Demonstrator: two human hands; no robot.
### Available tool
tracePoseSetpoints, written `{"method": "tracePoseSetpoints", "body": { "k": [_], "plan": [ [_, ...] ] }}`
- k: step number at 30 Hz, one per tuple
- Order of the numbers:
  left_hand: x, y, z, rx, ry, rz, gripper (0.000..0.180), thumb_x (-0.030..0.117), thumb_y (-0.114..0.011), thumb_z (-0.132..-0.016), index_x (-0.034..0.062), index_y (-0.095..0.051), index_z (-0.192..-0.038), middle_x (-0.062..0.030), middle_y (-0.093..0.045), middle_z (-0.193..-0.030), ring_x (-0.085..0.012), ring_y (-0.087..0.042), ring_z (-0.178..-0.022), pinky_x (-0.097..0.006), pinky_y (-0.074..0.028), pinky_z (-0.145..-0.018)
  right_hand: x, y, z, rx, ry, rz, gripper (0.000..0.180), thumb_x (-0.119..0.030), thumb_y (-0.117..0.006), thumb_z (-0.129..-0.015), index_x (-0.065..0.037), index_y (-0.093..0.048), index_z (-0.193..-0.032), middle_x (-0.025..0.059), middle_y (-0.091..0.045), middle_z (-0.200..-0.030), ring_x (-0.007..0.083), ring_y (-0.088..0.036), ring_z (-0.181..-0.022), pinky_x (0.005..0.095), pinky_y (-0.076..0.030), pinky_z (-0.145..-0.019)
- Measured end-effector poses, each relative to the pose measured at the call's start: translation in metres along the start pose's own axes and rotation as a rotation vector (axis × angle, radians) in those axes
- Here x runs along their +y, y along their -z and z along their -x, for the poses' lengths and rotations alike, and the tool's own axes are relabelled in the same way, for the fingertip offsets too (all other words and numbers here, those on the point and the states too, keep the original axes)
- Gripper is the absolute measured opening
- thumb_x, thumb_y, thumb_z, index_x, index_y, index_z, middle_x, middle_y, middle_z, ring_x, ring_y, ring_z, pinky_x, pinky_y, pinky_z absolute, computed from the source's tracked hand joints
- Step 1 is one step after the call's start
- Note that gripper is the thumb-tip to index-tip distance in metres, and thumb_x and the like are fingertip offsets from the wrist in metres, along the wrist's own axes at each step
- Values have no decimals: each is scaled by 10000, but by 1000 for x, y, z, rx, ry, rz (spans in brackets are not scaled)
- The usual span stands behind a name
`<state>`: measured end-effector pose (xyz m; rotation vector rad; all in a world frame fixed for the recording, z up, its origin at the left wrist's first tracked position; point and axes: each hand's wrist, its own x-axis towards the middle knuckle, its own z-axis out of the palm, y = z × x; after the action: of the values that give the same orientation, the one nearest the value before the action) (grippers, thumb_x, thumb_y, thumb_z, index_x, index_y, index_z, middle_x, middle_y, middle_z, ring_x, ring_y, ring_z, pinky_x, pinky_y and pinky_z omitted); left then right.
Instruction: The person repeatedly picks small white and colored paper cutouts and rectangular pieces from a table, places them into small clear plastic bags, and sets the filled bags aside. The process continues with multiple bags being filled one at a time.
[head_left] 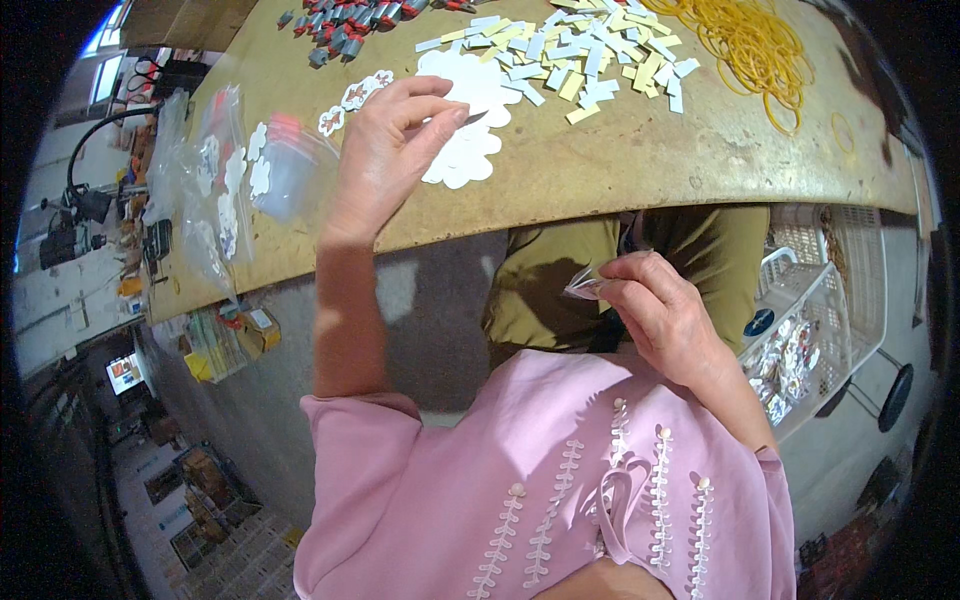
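Observation:
My left hand (395, 150) is over the table, thumb and forefinger pinched on a thin flat piece (476, 117), seen almost edge-on, its underside in shadow. Right below it, white scalloped paper cards (465, 160) lie in an overlapping pile. In front of my lap, my right hand (655, 300) is closed on a small clear plastic bag (583, 286), whose crinkled end sticks out to the left of the fingers. What is inside that bag, if anything, I cannot make out.
Along the table (560, 170) lie grey-and-red small parts (350, 25), pale blue and yellow strips (590, 60), yellow rubber bands (750, 50), printed cut-outs (360, 95) and clear bags (285, 175). A white plastic basket (860, 290) with filled packets (790, 370) stands at my right.

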<state>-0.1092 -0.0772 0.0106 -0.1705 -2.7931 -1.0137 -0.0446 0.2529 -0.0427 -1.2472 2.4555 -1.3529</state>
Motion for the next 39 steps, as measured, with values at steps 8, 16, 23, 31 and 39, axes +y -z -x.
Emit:
{"method": "tracePoseSetpoints", "body": {
  "k": [8,16,23,31,39],
  "plan": [
    [0,-7,4,84,-153,-190,102,82,-761,-968,1,-773,-1028,-128,-780,-962,-258,-770,-853,-367,-604,-779,0,1,4,14,13,30,261,52,-749,-794,-6,-722,-1048,145,-683,-1105,333,-704,-1004,408,-598,-835],
    [19,-2,21,479,-296,-200,63,27,-789,-917,38,-784,-978,-96,-782,-956,-207,-742,-823,-344,-583,-722,-1,11,-1,114,109,186,280,-87,-717,-801,-23,-751,-1071,132,-664,-1053,316,-694,-986,427,-572,-837],
    [88,-44,92,133,-14,684,156,-75,-796,-906,39,-756,-1005,-67,-718,-926,-143,-648,-804,-267,-500,-688,-9,10,-12,152,102,110,256,-63,-742,-820,-8,-743,-1069,175,-693,-1131,337,-706,-1043,428,-582,-866],
    [83,-50,99,94,-299,96,262,-19,-879,-761,81,-773,-979,-31,-661,-878,-248,-624,-742,-366,-514,-676,-16,8,-8,35,-29,-26,166,-37,-729,-866,5,-723,-1026,188,-683,-1201,340,-705,-1087,381,-599,-884],
    [86,-33,101,-73,-435,-46,234,42,-801,-757,51,-745,-985,-28,-620,-893,-228,-584,-788,-362,-488,-690,-18,9,-11,-14,115,12,194,-52,-727,-838,9,-706,-1021,169,-667,-1135,333,-702,-1025,391,-613,-825]
  ]
}}
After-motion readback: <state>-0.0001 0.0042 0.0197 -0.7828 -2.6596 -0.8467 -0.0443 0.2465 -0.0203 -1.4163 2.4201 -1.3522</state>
